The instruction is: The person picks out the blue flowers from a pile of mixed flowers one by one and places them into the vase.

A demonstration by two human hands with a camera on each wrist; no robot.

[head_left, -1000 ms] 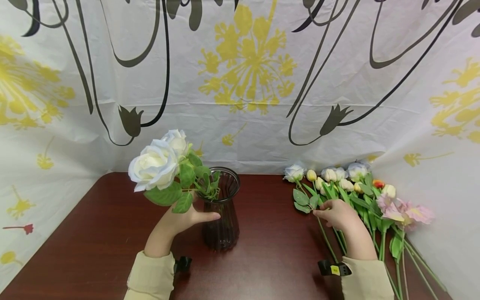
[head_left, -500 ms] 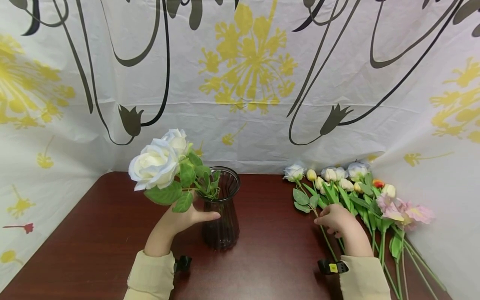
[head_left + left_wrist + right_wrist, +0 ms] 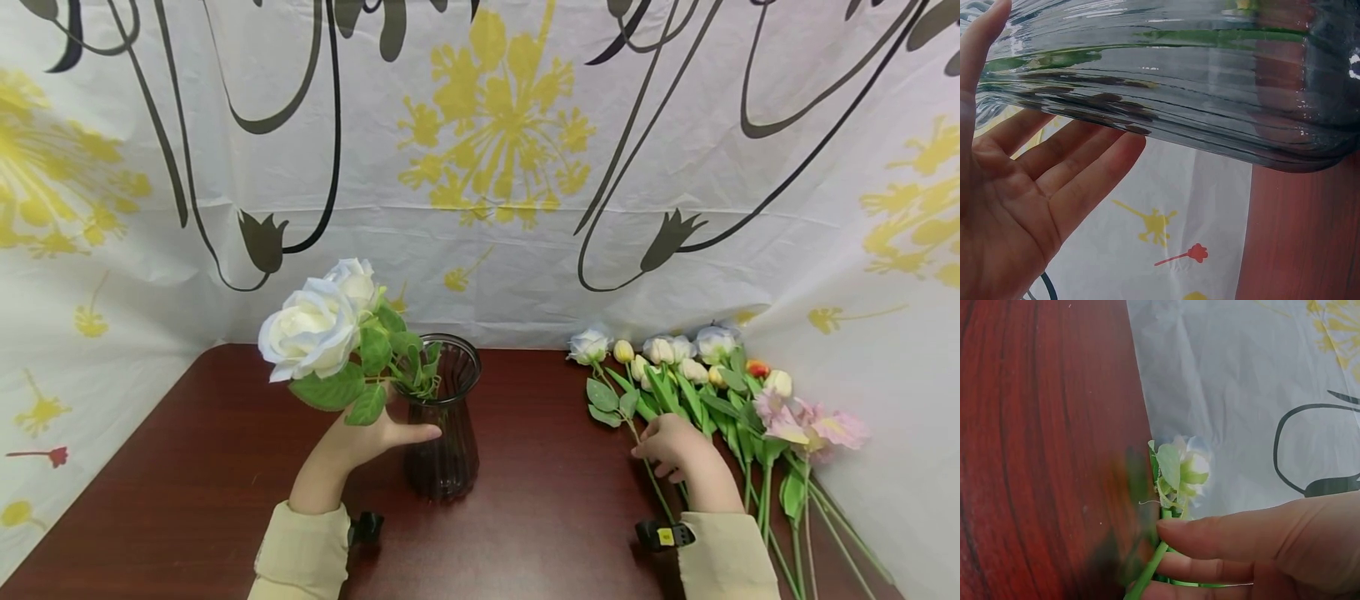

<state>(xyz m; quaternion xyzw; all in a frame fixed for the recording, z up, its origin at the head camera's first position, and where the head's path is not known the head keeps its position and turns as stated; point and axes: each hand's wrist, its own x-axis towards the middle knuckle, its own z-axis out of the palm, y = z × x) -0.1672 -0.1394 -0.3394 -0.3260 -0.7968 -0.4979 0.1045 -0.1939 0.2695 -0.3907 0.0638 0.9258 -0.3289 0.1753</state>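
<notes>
The left hand is wrapped around a dark ribbed glass vase, which stands upright on the table, in from its far edge. Two white-blue roses lean out of its mouth toward the far left corner. Near the right edge, the right hand pinches the stem of a pale rose — its bloom lies by the far edge, beside tulips and pink flowers.
</notes>
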